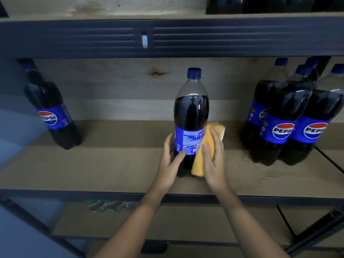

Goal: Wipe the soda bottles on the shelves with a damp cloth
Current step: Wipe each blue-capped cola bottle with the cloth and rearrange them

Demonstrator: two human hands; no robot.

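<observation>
Head view, looking down along two bare forearms that reach onto a wooden shelf (115,164) in a dark metal rack. Nearest, the left hand (170,161) curls around the lower left side of an upright soda bottle (191,118), thumb lying across the bottom of the label. The right hand (214,161) holds a folded yellow cloth (200,157) flat against the bottle's right side, fingers wrapped over the fabric and pressing it to the plastic. The bottle stands between the two hands, near the middle of the shelf, its long axis vertical, blue cap at the top. Both hands are about equally close; the cloth sits low, so the unwiped-looking upper body and neck lie straight above the right fingers (a stroke upward along the bottle seems the natural next move).

The label facing the camera is the blue back panel with small white print; only "1.5L" can be read.

Farther left stands a single bottle (50,108) showing the "PEPSI" logo. To the right, a cluster of bottles (290,123) also reads "PEPSI". More dark bottles sit on the upper shelf (130,6).
</observation>
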